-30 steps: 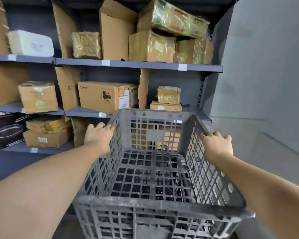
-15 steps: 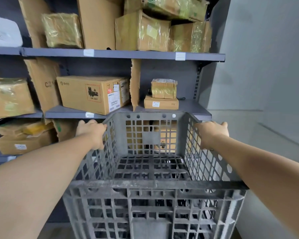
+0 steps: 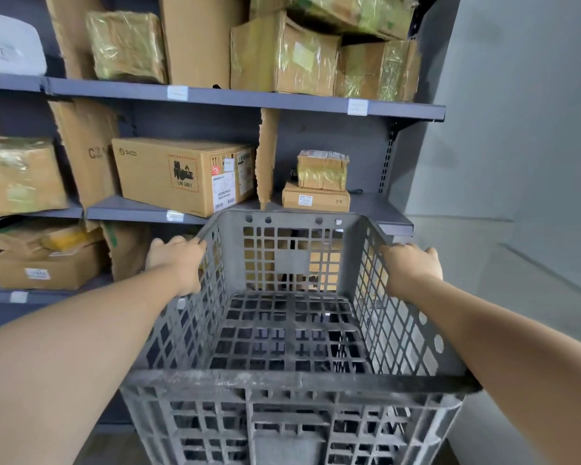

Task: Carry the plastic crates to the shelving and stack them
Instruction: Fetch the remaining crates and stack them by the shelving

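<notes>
Both hands, left (image 3: 178, 263) and right (image 3: 411, 268), have a grip clamped on the crate (image 3: 292, 330) rims right at the shelving (image 3: 235, 97), so I'd keep it level and lower slowly.

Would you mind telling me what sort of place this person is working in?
Most likely a stockroom or small warehouse. Grey metal shelving with label tags holds taped cardboard boxes and wrapped parcels, and both hands carry an empty grey plastic crate towards it.

Both hands (image 3: 176, 263) (image 3: 411, 266) outstretched (fingers curled)
</notes>
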